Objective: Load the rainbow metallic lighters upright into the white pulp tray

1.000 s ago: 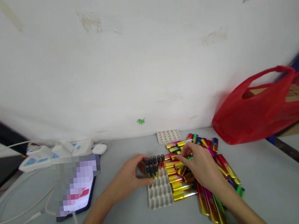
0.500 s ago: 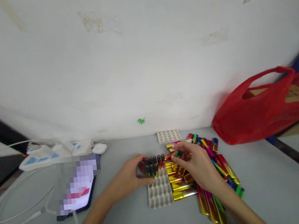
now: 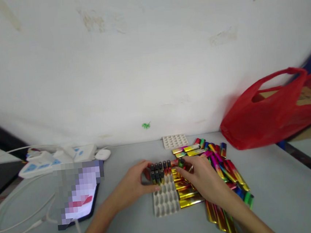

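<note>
A pale tray with rows of hollows lies on the grey table, and several black-topped tubes stand upright in its far rows. My left hand is at the tray's left side, its fingers and thumb spread around the left end of the tubes. Just right of the standing tubes, my right hand pinches a dark-ended tube. Beneath and beside that hand lies a pile of shiny gold and coloured tubes.
A second pale tray lies by the wall. On the left are a phone, a white power strip, a white adapter and looping cables. A red bag holding a cardboard box stands at the right.
My right hand has moved slightly down and its tube now sits closer to the row of standing tubes. My left hand has stayed at the tray.
</note>
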Tool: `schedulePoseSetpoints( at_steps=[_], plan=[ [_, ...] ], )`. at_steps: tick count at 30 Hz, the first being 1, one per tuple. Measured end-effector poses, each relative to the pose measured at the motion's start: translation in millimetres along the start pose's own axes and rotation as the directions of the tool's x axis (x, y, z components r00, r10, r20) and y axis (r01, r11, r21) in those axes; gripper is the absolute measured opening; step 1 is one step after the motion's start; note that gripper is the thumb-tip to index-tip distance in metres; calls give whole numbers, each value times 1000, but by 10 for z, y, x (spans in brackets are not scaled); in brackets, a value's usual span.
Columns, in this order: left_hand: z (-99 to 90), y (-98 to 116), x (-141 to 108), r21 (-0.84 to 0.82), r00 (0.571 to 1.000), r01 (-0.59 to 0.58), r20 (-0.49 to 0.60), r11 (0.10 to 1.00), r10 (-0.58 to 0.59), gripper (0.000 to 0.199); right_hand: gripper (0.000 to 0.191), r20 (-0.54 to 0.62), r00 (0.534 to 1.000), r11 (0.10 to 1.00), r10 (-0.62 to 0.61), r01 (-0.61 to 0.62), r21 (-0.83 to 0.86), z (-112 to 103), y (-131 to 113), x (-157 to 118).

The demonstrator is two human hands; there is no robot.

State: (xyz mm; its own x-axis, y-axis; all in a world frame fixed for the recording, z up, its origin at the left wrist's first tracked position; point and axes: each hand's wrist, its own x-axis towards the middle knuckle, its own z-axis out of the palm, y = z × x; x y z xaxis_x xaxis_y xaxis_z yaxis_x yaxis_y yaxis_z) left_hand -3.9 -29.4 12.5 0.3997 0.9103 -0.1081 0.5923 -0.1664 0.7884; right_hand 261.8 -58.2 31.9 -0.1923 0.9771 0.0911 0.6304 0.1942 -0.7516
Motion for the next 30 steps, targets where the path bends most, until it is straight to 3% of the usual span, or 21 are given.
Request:
schedulePoseSetpoints(
  at_steps=[7, 13, 17, 20, 24, 27, 30],
  plan=[
    [7, -13, 5, -10, 1000, -21, -4, 1000, 21, 40, 34, -106, 994, 982, 26, -5, 188, 57, -44, -56],
    [20, -42, 13, -7, 999, -34, -8, 999, 34, 37, 33, 19, 991, 801, 132, -118, 587, 158, -98, -88],
    [15, -40, 12, 12, 1000, -31, -6, 999, 31, 38, 50, 135, 978, 645, 157, -205, 736, 253, -114, -88],
    [12, -33, 12, 19, 999, -32, -10, 999, 32, 37, 65, 283, 953, 515, 108, -297, 804, 308, -140, -83],
    [15, -44, 17, 14, 999, -45, -5, 999, 45, 37, 68, 431, 896, 340, 105, -439, 831, 360, -179, -93],
    [16, -51, 17, 22, 1000, -31, 0, 999, 31, 38, 67, 465, 867, 294, 179, -498, 816, 391, -189, -112],
    [13, -44, 12, 36, 1000, -30, -6, 999, 30, 37, 64, 461, 859, 305, 224, -511, 804, 417, -184, -122]
  ],
)
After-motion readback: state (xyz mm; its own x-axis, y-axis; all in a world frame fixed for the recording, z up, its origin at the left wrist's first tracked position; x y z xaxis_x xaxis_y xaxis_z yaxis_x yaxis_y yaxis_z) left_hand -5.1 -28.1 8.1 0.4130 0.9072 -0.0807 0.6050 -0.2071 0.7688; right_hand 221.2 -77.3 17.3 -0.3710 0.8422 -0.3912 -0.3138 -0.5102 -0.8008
